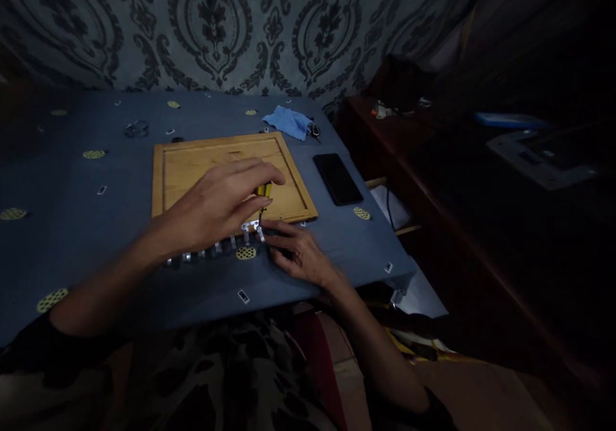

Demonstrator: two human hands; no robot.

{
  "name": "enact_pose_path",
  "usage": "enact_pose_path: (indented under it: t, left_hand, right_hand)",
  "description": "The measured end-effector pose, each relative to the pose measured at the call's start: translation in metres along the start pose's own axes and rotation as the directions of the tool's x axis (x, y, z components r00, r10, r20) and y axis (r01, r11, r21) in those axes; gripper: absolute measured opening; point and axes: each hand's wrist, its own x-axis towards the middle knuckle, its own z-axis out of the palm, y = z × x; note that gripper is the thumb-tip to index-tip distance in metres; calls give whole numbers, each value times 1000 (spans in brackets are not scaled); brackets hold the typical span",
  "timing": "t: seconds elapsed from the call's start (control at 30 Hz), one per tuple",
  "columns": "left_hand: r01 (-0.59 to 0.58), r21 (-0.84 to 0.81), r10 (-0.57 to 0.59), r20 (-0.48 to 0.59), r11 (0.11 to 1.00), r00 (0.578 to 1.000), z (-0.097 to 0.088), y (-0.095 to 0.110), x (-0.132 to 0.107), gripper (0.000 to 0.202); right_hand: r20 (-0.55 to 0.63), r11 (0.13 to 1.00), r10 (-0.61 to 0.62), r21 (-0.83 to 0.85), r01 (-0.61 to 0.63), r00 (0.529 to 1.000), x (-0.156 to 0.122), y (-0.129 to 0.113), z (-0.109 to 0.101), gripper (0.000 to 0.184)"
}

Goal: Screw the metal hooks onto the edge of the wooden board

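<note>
Left fingers (267, 173) round yellow tool (264, 190), metal bracket (255, 224)

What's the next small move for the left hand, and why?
Probably press the yellow-handled tool gently to seat its tip: the left hand holds it, pointing down at the bright metal piece by the wooden board's near edge, with the right hand close beside. Whether the tip is already seated, I can't tell.

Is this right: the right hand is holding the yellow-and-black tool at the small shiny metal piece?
No: the head view shows the left hand, not the right hand, holding the yellow-and-black tool at the small shiny metal piece.
</note>
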Motion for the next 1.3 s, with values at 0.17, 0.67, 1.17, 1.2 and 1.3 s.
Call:
enact_pose_path:
  t: [0.17, 0.67, 1.17, 1.2, 1.3]
  left_hand:
    - [96, 47, -92, -74, 994, 993, -19, 4, -1, 20]
    - [160, 54, -160, -8, 986, 987, 3, -3, 2, 22]
    - [150, -57, -141, 130, 987, 981, -6, -6, -1, 28]
    - [155, -75, -144, 132, 985, 981, -5, -6, -1, 28]
    - [148, -93, -139, 97, 985, 986, 0, -4, 1, 24]
  right_hand:
    - [23, 1000, 7, 12, -7, 1000, 2, -3, -2, 34]
    - [45, 1000, 22, -20, -21, 999, 4, -7, -5, 34]
    - [36, 999, 13, -31, -12, 999, 4, -7, -6, 37]
    - [33, 999, 11, -33, -10, 999, 5, -7, -6, 37]
    - [27, 1000, 4, -30, -3, 1000, 5, -7, -6, 36]
